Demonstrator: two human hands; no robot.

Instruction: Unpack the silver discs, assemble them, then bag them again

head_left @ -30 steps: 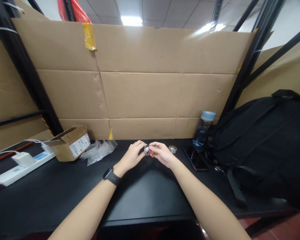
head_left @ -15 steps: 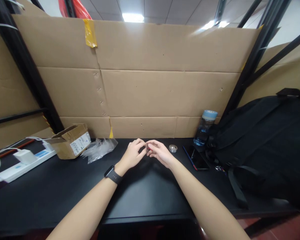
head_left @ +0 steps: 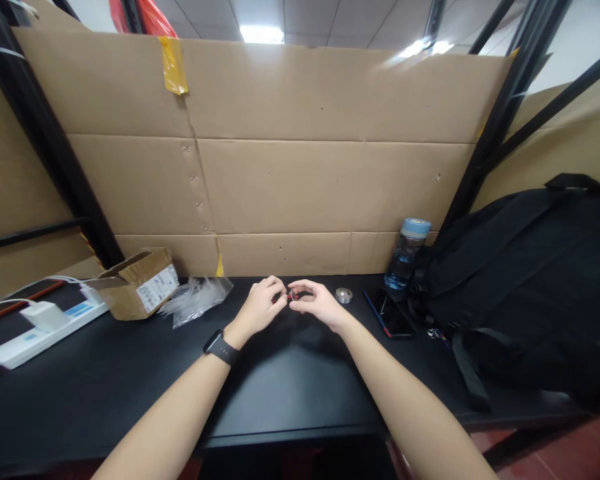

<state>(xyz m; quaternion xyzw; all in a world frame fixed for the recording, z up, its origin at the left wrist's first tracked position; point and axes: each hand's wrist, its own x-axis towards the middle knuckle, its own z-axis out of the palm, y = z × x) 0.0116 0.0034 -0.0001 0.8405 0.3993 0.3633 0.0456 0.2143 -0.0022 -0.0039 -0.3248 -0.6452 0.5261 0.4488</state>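
Over the far half of the black bench (head_left: 290, 400), two bare hands face each other, fingertips close together. Between them: a small item (head_left: 293, 295), red in part, with a thin edge showing; too small to make out further. It is raised off the surface.

Right hand (head_left: 320, 305): grip closed on the item, thumb below, fingers above. Left hand (head_left: 260, 305): fingers bent, tips beside the red part; cannot tell whether its grip pinches the item. Dark watch (head_left: 221, 347) on the left wrist.

Just right of the right hand, a round clear piece (head_left: 344, 295) lies flat. Farther right, a dark phone (head_left: 396, 315), a bottle (head_left: 406, 257) with a light blue lid, upright near the cardboard wall (head_left: 280, 187), and a bulky black backpack (head_left: 530, 287) at the bench's right end.

Left side: crumpled clear plastic bags (head_left: 197, 300) beside an open cardboard box (head_left: 139, 285), white label facing out. Beyond the box, a white power strip (head_left: 45, 340) with a white charger (head_left: 47, 315) plugged in. Yellow tape (head_left: 174, 65) at the wall's upper edge.
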